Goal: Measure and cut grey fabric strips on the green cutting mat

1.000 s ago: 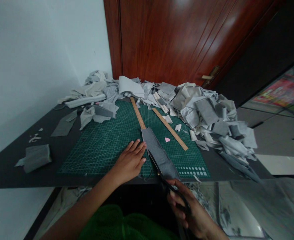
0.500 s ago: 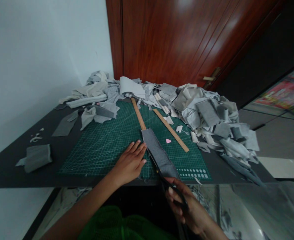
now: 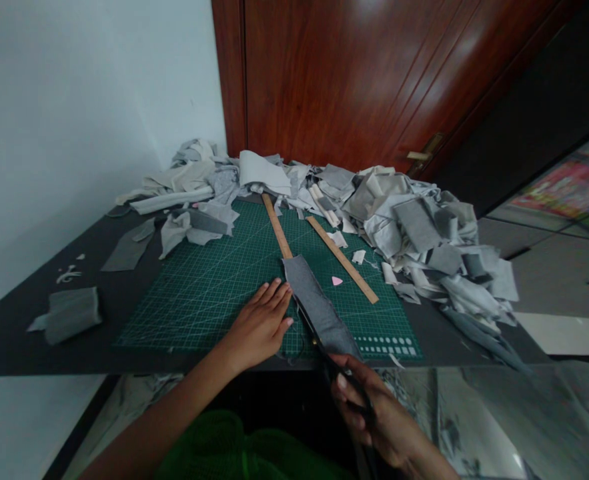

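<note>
Lower centre: grey cloth point(image 3: 315, 300) is apparently trimmed with scissors point(image 3: 327, 360) gripped by the right hand point(image 3: 377, 410), the left hand point(image 3: 261, 323), flat, fingers narrowly parted, best kept clear of further snips.

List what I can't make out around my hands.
In the head view:
Left wooden ruler, near end: hidden by the grey fabric strip.
Any ruler markings: too small to read.
Scissors, grips: partly hidden by the right hand.
Right forearm: cut off by the bottom edge.
</note>
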`<state>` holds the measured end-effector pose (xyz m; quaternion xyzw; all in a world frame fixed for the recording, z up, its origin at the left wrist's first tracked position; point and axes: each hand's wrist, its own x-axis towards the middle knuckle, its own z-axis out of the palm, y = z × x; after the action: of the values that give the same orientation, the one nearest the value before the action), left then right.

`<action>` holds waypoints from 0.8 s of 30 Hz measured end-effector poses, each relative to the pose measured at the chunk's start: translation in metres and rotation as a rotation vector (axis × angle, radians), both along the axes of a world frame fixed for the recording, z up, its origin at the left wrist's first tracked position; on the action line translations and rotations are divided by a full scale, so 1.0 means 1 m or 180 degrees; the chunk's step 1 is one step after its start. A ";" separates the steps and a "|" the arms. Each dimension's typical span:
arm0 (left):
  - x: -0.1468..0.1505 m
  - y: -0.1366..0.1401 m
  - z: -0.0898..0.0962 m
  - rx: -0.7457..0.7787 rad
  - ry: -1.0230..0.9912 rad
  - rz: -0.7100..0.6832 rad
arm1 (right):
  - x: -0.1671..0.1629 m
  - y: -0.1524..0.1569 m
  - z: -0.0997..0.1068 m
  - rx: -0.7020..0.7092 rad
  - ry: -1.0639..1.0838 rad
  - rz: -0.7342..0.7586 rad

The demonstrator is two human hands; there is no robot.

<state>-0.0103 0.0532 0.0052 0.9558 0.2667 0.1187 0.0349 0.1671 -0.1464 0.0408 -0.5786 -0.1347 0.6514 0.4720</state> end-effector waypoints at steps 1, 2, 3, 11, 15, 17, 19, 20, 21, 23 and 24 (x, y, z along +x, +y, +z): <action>0.000 0.000 0.000 0.0002 -0.0001 -0.0006 | -0.001 0.000 0.000 0.0012 -0.0014 -0.0004; 0.000 0.000 0.000 0.0008 -0.0007 -0.0012 | -0.001 -0.001 0.000 0.0022 -0.0030 -0.0001; 0.000 0.000 0.000 0.0014 -0.0016 -0.0017 | -0.002 -0.001 0.000 0.0029 -0.0047 0.0005; -0.001 0.001 -0.002 0.0003 -0.0063 -0.0019 | -0.003 -0.001 -0.003 0.0122 -0.0081 0.0059; 0.000 0.000 -0.003 -0.0020 -0.0141 -0.0015 | -0.005 -0.002 -0.001 0.0044 -0.0021 -0.0039; 0.000 -0.001 -0.001 -0.0024 -0.0200 0.0006 | -0.005 -0.005 -0.001 0.0011 0.0022 -0.0073; 0.000 -0.002 0.002 -0.0003 -0.0276 -0.0045 | -0.002 -0.011 -0.003 -0.0019 0.0048 -0.0102; 0.000 -0.003 0.004 0.0007 -0.0301 -0.0132 | 0.001 -0.017 -0.005 -0.0053 0.0066 -0.0096; 0.000 -0.003 0.005 0.0006 -0.0305 -0.0244 | 0.004 -0.023 -0.007 -0.0091 0.0091 -0.0072; 0.000 -0.003 0.008 -0.0046 -0.0241 -0.0440 | 0.012 -0.036 -0.011 -0.0143 0.0149 0.0013; 0.000 -0.004 0.009 -0.0083 -0.0201 -0.0459 | 0.016 -0.042 -0.013 -0.0121 0.0158 0.0073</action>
<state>-0.0104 0.0497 0.0143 0.9678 0.1975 0.1426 0.0642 0.1829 -0.1889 0.0277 -0.5695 -0.1172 0.6733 0.4567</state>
